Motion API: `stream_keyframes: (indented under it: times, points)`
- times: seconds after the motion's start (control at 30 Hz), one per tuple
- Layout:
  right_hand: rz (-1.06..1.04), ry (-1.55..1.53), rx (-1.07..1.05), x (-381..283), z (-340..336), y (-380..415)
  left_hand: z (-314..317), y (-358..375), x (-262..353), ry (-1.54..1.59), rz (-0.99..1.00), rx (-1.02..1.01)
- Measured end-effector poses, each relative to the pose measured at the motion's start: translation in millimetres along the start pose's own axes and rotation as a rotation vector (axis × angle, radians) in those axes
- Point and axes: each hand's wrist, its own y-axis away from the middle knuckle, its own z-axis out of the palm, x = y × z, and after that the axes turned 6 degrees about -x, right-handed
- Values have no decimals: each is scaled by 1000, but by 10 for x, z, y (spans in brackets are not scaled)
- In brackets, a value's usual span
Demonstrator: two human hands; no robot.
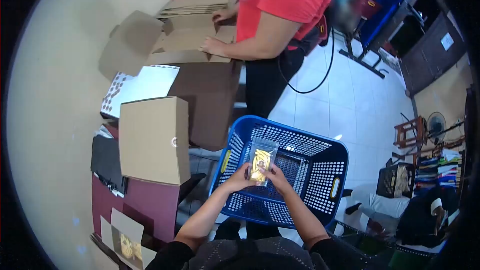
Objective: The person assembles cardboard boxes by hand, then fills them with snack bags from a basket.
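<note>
Between my two hands is a clear plastic pouch (262, 159) of yellow, stick-like pieces, with a dark round mark on its front. My left hand (240, 178) grips the pouch's lower left side, and my right hand (275, 178) has its lower right side. The pouch is upright, its top pointing away from me. Below my hands, a blue plastic basket (327, 157) with perforated walls and yellow handle inserts spreads around the pouch in this view.
A closed cardboard box (152, 140) stands on the table at left, near an open box (132, 250) with yellow contents. Beyond, a person in a red shirt (287, 0) handles an open cardboard box (187, 35). Another person (425, 217) is at lower right.
</note>
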Motion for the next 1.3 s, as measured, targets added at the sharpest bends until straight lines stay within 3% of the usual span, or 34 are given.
stream_keyframes:
  times: [0.07, 0.1, 0.13, 0.2, 0.27, 0.3, 0.33, 0.4, 0.57, 0.63, 0.8, 0.9, 1.0, 1.2, 1.27, 1.3]
  points:
    - [-28, 71, -101, -219, 300, 165, 56, 434, 230, -117, 102, 244]
    - [-146, 129, -170, -287, 488, 246, 31, 578, 154, -305, 183, 374]
    - [-262, 185, -248, -396, 714, 327, 61, 861, 345, -330, 296, 494]
    - [-300, 210, -380, -634, 1250, 611, 43, 1328, 486, -323, 465, 628]
    - [-350, 186, -450, -704, 1783, 859, -25, 1781, 518, -264, 526, 614]
    - [-357, 301, -424, -576, 1909, 865, 10, 1967, 528, 95, 569, 547]
    - [-354, 313, -460, -553, 2104, 922, 6, 2196, 507, 70, 588, 599]
    - [-301, 259, -553, -510, 2512, 1030, -38, 2586, 328, 78, 538, 694]
    - [-205, 373, -765, -122, 3196, 1300, 62, 3586, -51, 225, 630, 908]
    - [-274, 434, -816, 30, 3464, 1429, 107, 3867, -209, 172, 622, 1003]
    - [-218, 425, -956, 381, 4055, 1714, 238, 4518, -432, -4, 586, 1186]
    - [-109, 403, -1056, 433, 4325, 1932, 277, 4792, -666, 197, 597, 1243]
    - [-157, 427, -1107, 655, 4538, 2004, 325, 4985, -824, 124, 636, 1360]
    - [-89, 576, -1198, 712, 4782, 2163, 406, 5217, -1000, 100, 514, 1454]
    - [-27, 504, -1193, 811, 4815, 2033, 369, 5212, -1086, 272, 611, 1520]
    - [-49, 595, -1232, 754, 4862, 2036, 354, 5255, -1104, 282, 658, 1426]
